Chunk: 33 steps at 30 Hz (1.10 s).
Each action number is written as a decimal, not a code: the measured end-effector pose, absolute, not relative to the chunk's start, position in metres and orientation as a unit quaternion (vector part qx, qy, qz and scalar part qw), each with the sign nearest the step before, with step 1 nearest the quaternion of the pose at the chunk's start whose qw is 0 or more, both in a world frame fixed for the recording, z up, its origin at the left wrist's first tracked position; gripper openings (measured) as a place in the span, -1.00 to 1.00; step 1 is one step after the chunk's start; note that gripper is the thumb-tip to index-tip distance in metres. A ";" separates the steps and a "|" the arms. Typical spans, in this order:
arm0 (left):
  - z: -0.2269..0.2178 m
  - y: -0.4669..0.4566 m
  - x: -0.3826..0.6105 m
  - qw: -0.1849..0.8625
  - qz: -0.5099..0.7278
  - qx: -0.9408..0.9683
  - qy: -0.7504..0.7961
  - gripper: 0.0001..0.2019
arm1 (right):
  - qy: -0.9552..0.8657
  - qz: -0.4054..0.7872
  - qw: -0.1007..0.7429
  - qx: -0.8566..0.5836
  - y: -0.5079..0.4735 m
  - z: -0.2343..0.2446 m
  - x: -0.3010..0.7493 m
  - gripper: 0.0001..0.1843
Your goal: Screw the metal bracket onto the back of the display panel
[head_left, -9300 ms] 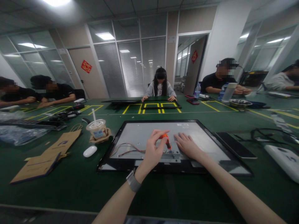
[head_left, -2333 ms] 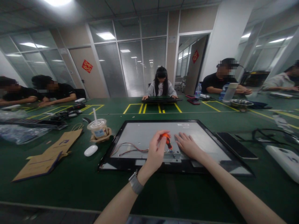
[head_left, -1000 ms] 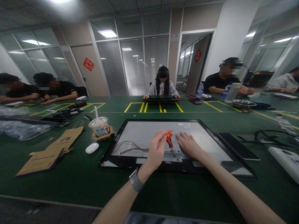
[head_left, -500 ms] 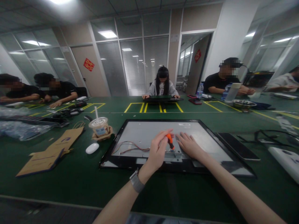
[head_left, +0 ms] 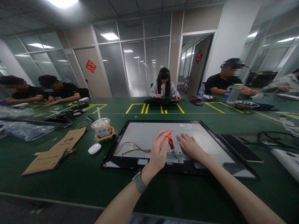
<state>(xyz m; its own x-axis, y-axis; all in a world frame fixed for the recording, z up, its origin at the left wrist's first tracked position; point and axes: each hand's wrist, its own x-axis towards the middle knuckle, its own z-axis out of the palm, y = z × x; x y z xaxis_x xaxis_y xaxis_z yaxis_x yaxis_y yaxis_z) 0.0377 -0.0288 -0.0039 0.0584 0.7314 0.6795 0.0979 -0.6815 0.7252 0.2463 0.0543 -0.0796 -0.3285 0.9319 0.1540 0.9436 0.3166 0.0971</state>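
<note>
My left hand (head_left: 159,148), with a watch on its wrist, is closed on an orange and black screwdriver (head_left: 171,142). The screwdriver leans, its lower end over a small metal bracket (head_left: 178,156) near the panel's front edge; whether the tip sits on a screw I cannot tell. My right hand (head_left: 191,147) lies flat, fingers spread, on the grey back of a display panel (head_left: 137,130) with a black frame. To the left of my left hand, thin red and dark wires (head_left: 134,145) run across the panel.
Left of the panel are a white mouse (head_left: 94,148), an iced drink cup (head_left: 102,127) in a carrier and a brown paper bag (head_left: 50,155). A black phone-like slab (head_left: 240,147), cables (head_left: 271,138) and a white device (head_left: 288,163) lie right. Several people sit around the table.
The view has shifted slightly, so everything sits a little further right and lower. Both hands keep their places, the left still on the screwdriver. One hand of the person opposite has moved inward.
</note>
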 end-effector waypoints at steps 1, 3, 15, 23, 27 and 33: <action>-0.004 -0.028 0.038 0.265 0.615 0.677 0.305 -0.67 | -0.810 -0.087 0.033 -0.579 0.054 -0.079 0.246 -0.40; -0.004 -0.027 0.038 0.263 0.617 0.674 0.308 -0.70 | -0.809 -0.092 0.033 -0.580 0.054 -0.080 0.246 -0.40; -0.005 -0.026 0.038 0.300 0.606 0.672 0.303 -0.65 | -0.808 -0.091 0.050 -0.580 0.059 -0.087 0.249 -0.40; -0.004 -0.024 0.039 0.218 0.621 0.680 0.324 -0.86 | -0.807 -0.089 0.054 -0.581 0.062 -0.090 0.249 -0.40; -0.006 -0.026 0.040 0.177 0.633 0.671 0.343 -0.84 | -0.805 -0.088 0.048 -0.585 0.060 -0.087 0.246 -0.40; -0.007 -0.031 0.044 0.169 0.603 0.706 0.331 -0.77 | -0.806 -0.089 0.059 -0.582 0.059 -0.086 0.245 -0.41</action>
<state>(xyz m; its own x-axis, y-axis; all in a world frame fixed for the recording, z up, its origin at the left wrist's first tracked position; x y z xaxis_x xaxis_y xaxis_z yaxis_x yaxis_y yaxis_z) 0.0438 -0.0313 -0.0067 0.0538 0.6704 0.7401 0.2629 -0.7245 0.6372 0.2449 0.0589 -0.0861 -0.3158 0.9277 0.1991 0.9488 0.3071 0.0743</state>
